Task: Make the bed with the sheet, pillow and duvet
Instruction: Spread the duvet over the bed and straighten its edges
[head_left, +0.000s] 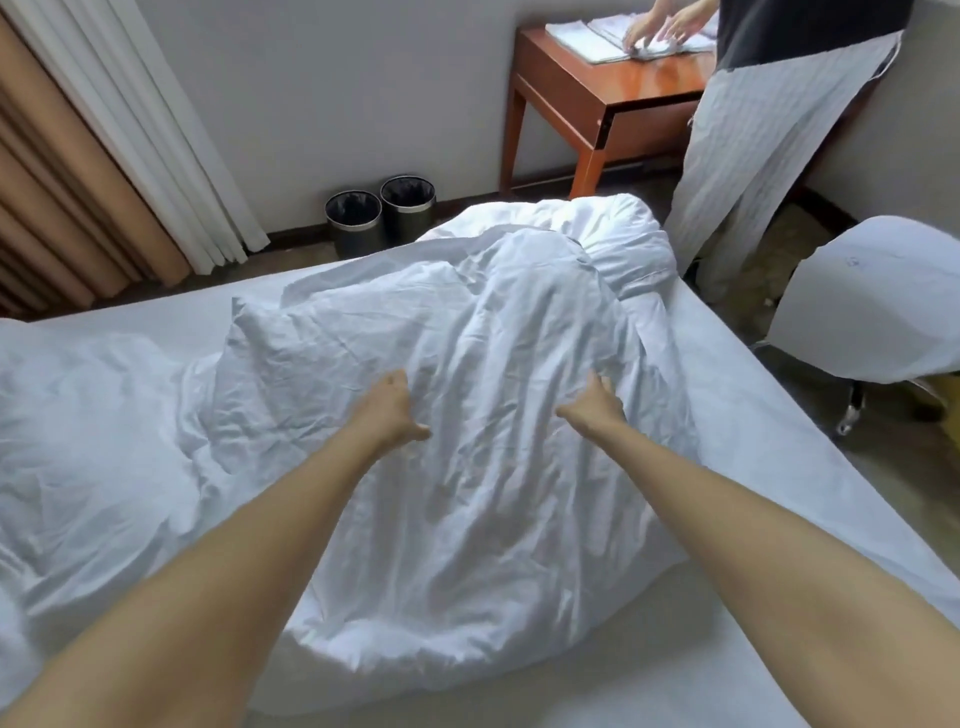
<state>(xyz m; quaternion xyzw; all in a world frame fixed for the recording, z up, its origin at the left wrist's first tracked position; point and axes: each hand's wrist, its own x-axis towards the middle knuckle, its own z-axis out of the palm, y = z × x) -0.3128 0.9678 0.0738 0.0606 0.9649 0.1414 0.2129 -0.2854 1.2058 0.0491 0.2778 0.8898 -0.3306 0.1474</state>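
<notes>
A crumpled white duvet (467, 332) lies bunched across the middle of the bed, its far end heaped at the bed's far corner. Under it the white sheet (769, 441) covers the mattress and shows bare along the right edge and near corner. My left hand (389, 410) and my right hand (597, 408) both reach out over the duvet's middle, thumbs turned inward, fingers curled down onto the fabric. Whether either hand grips the cloth is not visible. More rumpled white bedding (88, 415) lies at the left; I cannot pick out a pillow.
Another person (769, 130) stands past the bed's far right corner, hands on folded white linen (597, 39) on a wooden desk (582, 98). Two dark bins (379, 213) stand by the wall. Curtains (104, 145) hang at left. A white-covered chair (872, 296) is at right.
</notes>
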